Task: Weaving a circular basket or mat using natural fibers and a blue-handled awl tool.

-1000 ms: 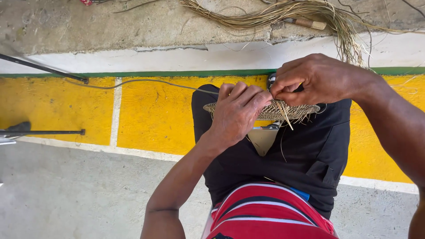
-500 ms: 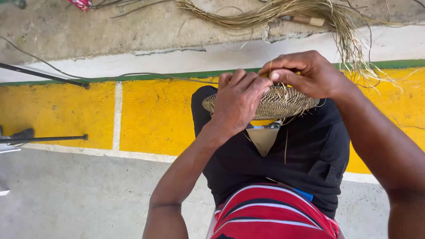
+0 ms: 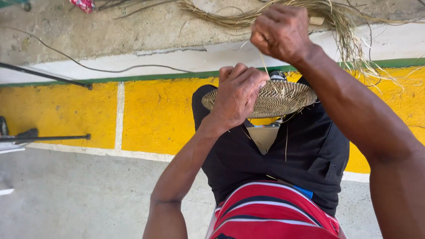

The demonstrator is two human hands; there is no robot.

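At the far left, dark metal rods (image 3: pixel 44 138) lie across the concrete floor (image 3: pixel 79 199) and the yellow painted kerb (image 3: pixel 155 115); nothing there concerns your hands. Moving inward, your left hand (image 3: pixel 237 95) is curled over the near left edge of the round woven disc (image 3: pixel 283 98), fingers closed on its rim, pinning it against your lap over the black shorts (image 3: pixel 287 159). The disc sits flat, roughly level, above your knees, with loose fibre ends poking from under its rim. Further right and higher, your right hand (image 3: pixel 281 31) is shut in a fist around a thin pale strand (image 3: pixel 264 62) that runs down to the disc's far edge. Beyond it, a bundle of dried fibres (image 3: pixel 345 31) lies on the ground at the top right.

This looks like the tightening pull of a stitch: strand drawn taut, coil held steady. The next move probably calls for keeping the left grip firm while you bring the strand back down to the rim, without letting the tension slacken.
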